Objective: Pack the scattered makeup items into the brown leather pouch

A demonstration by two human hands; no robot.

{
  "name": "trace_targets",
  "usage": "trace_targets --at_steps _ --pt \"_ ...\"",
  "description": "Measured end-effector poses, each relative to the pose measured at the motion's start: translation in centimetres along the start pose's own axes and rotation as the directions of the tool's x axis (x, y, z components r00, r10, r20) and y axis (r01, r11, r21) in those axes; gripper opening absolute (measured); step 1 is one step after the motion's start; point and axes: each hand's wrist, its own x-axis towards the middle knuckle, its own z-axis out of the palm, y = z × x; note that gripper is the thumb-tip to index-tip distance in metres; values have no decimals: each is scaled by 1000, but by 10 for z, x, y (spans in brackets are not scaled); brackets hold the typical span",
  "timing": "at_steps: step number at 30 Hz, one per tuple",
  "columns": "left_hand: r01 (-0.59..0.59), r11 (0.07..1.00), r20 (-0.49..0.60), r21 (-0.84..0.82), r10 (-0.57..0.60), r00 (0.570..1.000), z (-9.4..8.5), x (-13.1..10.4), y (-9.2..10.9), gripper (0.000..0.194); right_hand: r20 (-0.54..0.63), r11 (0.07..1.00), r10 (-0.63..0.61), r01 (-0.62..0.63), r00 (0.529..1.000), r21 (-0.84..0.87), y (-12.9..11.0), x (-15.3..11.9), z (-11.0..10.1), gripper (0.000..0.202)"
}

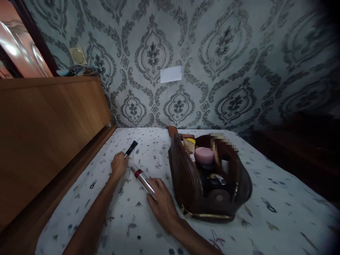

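Observation:
My left hand (119,165) is closed on the lower end of a small black tube (131,148) at the left of the patterned white cloth. In my right hand (161,202), near the middle, is a silver tube with a red band (143,181), its far end pointing up and left. To the right of that hand stands an open brown bag (186,180), its zip undone. Inside the bag lie a pink rounded item (204,155), a yellow item (191,141) and several dark items.
A wooden cabinet (53,131) stands along the left side, with some items (79,70) on top. Behind is a patterned wall with a white paper (171,74) and a round switch (77,56). A brown strap (172,131) lies behind the bag.

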Motion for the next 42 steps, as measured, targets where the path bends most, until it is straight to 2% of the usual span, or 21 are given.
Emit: trace_targets --at_steps 3,6,11,15,17,20,25,29,31,40,42 --pt "31 996 26 -85 -29 999 -2 1 -6 30 -3 1000 -12 12 1000 2 -2 0 -3 44" --pt "15 974 55 -228 -2 999 -6 -3 -11 28 -20 999 -19 20 1000 27 -3 0 -4 35" --pt "-108 846 65 -523 166 984 -25 -27 -12 35 -106 992 12 2 994 126 -1 1 -7 26" --pt "-135 730 102 -670 270 957 -48 -55 -8 39 -172 950 169 -113 971 292 -2 7 -12 31" --pt "-118 693 128 -711 294 947 -56 -69 -6 36 -155 884 289 -201 945 423 -5 11 -16 39" --pt "-73 651 173 -756 306 936 -62 -83 -3 32 -91 720 438 -288 895 632 -10 16 -19 51" --pt "-8 580 204 -815 300 932 -57 -92 0 34 -3 480 501 -276 865 833 -16 17 -19 55" --pt "15 523 178 -852 263 948 -52 -92 -4 36 24 390 536 -273 844 880 -17 16 -16 60" --pt "24 501 163 -865 235 958 -51 -92 -7 37 35 386 533 -280 845 879 -17 16 -16 61" --pt "108 413 177 -904 132 975 -55 -102 -14 42 -18 560 456 -271 890 783 -30 14 -19 67" --pt "159 395 203 -905 72 977 -57 -102 -13 47 -26 585 413 -244 910 774 -36 11 -24 65"
